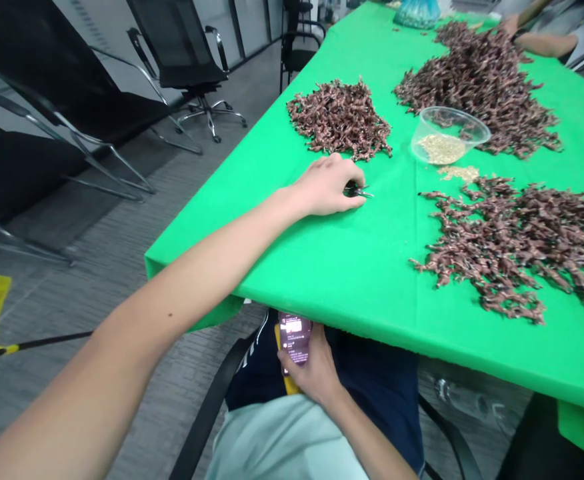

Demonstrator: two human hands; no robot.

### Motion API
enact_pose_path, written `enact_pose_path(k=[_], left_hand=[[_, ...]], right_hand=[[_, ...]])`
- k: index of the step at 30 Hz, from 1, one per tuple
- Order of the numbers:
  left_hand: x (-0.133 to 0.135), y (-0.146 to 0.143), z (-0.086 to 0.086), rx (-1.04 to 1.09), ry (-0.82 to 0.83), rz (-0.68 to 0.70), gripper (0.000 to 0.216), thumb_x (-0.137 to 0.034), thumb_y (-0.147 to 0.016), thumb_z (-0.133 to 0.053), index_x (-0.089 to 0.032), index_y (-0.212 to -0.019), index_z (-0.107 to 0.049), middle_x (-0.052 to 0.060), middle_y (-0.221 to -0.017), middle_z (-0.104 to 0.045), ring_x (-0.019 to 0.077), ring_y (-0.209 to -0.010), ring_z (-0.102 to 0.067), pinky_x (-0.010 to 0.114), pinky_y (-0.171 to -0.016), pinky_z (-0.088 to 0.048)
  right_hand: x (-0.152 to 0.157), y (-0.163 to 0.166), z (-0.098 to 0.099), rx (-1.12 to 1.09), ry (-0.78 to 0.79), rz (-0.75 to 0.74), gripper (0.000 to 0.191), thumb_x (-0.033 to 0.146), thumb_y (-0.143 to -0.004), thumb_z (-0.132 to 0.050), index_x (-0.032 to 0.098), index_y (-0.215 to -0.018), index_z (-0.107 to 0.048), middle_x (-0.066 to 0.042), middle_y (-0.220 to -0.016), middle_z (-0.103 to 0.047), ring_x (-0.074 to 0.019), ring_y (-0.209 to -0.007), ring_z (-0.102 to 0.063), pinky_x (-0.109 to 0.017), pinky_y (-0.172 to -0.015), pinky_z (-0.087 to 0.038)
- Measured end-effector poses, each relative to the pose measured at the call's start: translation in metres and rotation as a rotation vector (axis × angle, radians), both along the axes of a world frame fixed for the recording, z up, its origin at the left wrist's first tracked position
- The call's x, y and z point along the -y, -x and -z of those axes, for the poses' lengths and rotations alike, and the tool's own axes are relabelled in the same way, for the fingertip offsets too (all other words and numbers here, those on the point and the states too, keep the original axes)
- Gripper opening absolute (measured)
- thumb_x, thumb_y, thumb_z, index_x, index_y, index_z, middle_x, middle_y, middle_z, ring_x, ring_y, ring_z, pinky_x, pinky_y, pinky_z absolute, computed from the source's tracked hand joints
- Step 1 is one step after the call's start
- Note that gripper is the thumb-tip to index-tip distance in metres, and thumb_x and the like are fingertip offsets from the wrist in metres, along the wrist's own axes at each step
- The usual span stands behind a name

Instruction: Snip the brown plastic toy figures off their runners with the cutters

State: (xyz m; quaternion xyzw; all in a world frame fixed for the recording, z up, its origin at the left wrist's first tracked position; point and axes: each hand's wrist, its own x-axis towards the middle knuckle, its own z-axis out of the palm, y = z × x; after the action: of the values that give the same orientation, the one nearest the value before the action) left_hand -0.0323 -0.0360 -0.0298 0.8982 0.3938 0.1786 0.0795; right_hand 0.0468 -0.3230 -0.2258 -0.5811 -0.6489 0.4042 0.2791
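Observation:
My left hand [329, 185] rests on the green tablecloth with its fingers curled round a small metal tool [356, 191], which looks like a pair of clippers; most of it is hidden in the grip. Just beyond that hand lies a heap of small brown plastic figures [341, 119]. Down in my lap, below the table edge, my right hand [317, 370] is closed on a phone [295, 340] with its screen lit. Something yellow shows along the phone's edge.
A clear plastic tub [449, 137] holds pale bits, with more scraps [459, 173] spilled beside it. Brown figures form a large back pile [477, 80] and a loose right-hand spread [527, 240]. Another person's arm [545, 45] reaches in at the back right. Black chairs [182, 50] stand left.

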Motion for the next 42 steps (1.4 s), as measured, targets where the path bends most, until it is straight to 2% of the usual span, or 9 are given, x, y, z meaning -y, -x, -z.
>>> enact_pose_path(k=[6, 13, 18, 26, 30, 34, 42], left_hand=[[0.000, 0.000, -0.001, 0.003, 0.011, 0.001, 0.038, -0.047, -0.083, -0.063, -0.023, -0.111, -0.071, 0.008, -0.107, -0.069, 0.0308, -0.109, -0.055, 0.045, -0.098, -0.037], [0.001, 0.000, -0.001, 0.020, 0.044, 0.004, 0.038, -0.048, -0.083, -0.062, -0.023, -0.111, -0.070, 0.009, -0.108, -0.069, 0.0329, -0.114, -0.053, 0.046, -0.098, -0.036], [-0.001, 0.000, 0.001, 0.034, 0.064, 0.008, 0.040, -0.049, -0.082, -0.063, -0.022, -0.112, -0.070, 0.009, -0.109, -0.067, 0.0343, -0.115, -0.052, 0.048, -0.100, -0.034], [-0.001, 0.000, -0.001, 0.038, 0.065, 0.014, 0.040, -0.048, -0.082, -0.062, -0.023, -0.111, -0.072, 0.009, -0.106, -0.068, 0.0341, -0.114, -0.052, 0.048, -0.100, -0.035], [0.000, 0.000, -0.001, 0.039, 0.058, 0.012, 0.038, -0.047, -0.082, -0.062, -0.025, -0.111, -0.072, 0.007, -0.107, -0.070, 0.0325, -0.113, -0.052, 0.047, -0.099, -0.036], [-0.001, 0.001, 0.000, 0.039, 0.066, 0.019, 0.038, -0.048, -0.083, -0.061, -0.025, -0.112, -0.071, 0.007, -0.110, -0.070, 0.0323, -0.114, -0.051, 0.047, -0.099, -0.035], [-0.001, 0.000, 0.000, 0.027, 0.053, 0.022, 0.037, -0.048, -0.084, -0.061, -0.025, -0.111, -0.072, 0.006, -0.109, -0.071, 0.0304, -0.111, -0.054, 0.046, -0.100, -0.035]], right_hand=[[-0.001, -0.001, 0.005, -0.027, -0.043, -0.001, 0.076, 0.037, -0.079, -0.066, 0.016, -0.142, -0.029, -0.017, -0.128, -0.052, -0.0328, -0.120, -0.054, -0.049, -0.104, -0.046], [0.001, -0.012, 0.010, -0.062, -0.041, -0.055, 0.075, 0.035, -0.084, -0.059, 0.016, -0.148, -0.023, -0.017, -0.140, -0.046, -0.0312, -0.131, -0.046, -0.047, -0.110, -0.040], [0.001, -0.012, 0.006, -0.069, -0.025, -0.052, 0.074, 0.035, -0.082, -0.061, 0.015, -0.146, -0.028, -0.016, -0.135, -0.049, -0.0313, -0.128, -0.049, -0.046, -0.109, -0.041], [0.002, -0.005, 0.005, 0.004, -0.032, -0.042, 0.097, 0.043, -0.072, -0.075, 0.015, -0.147, -0.021, -0.019, -0.138, -0.044, -0.0348, -0.130, -0.045, -0.051, -0.110, -0.040], [0.004, -0.014, 0.011, -0.041, -0.068, -0.130, 0.093, 0.034, -0.078, -0.067, 0.018, -0.152, -0.012, -0.018, -0.150, -0.033, -0.0339, -0.142, -0.032, -0.052, -0.115, -0.033], [0.007, -0.023, 0.014, -0.108, -0.024, -0.186, 0.092, 0.030, -0.082, -0.060, 0.020, -0.155, -0.004, -0.015, -0.156, -0.025, -0.0315, -0.147, -0.022, -0.050, -0.117, -0.030], [0.006, -0.018, 0.007, -0.133, -0.041, -0.162, 0.094, 0.033, -0.079, -0.069, 0.023, -0.154, -0.012, -0.013, -0.154, -0.029, -0.0309, -0.145, -0.026, -0.048, -0.118, -0.028]])
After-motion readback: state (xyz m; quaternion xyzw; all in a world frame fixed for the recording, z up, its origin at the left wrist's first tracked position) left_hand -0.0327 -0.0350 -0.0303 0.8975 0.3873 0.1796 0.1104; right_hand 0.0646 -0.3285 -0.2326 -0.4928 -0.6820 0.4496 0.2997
